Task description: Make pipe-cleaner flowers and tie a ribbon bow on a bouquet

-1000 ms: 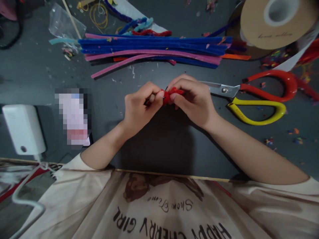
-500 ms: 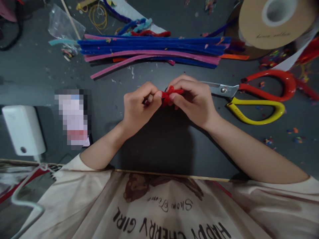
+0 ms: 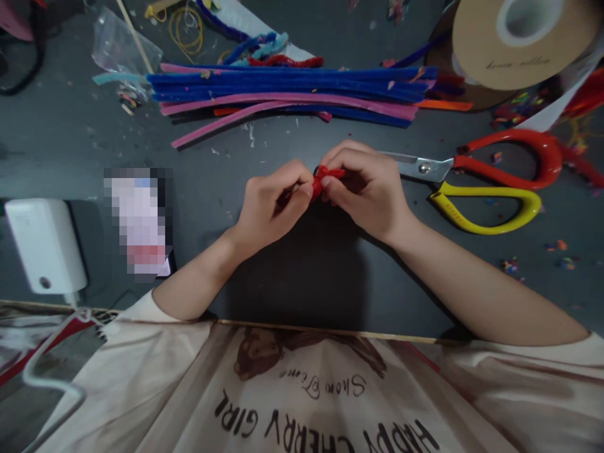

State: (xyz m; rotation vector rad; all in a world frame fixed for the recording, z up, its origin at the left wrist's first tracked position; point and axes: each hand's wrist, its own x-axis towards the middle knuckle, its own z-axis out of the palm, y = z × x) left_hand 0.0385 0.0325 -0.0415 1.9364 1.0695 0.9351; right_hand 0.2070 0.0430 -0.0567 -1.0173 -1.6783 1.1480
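Between my two hands is a small red pipe cleaner piece (image 3: 325,174), bent into loops. My right hand (image 3: 370,182) pinches it between thumb and fingers, and a short red end sticks out over the fingers. From the other side my left hand (image 3: 278,198) presses thumb and forefinger together on its left part. Fingers hide much of the red piece. Just right of my right hand lie large scissors (image 3: 425,168) with one red and one yellow handle; their blade tips are hidden behind that hand.
Blue and pink pipe cleaners (image 3: 283,88) lie in a bundle beyond my hands. A ribbon spool (image 3: 476,47) stands at the upper right. To the left are a blurred-out phone (image 3: 141,220) and a white power bank (image 3: 46,245) with a cable. Coloured scraps (image 3: 509,265) are scattered at right.
My left hand has moved slightly right, closer to my right hand, its fingers closing nearer the middle of the red piece. My right hand stays almost in place.
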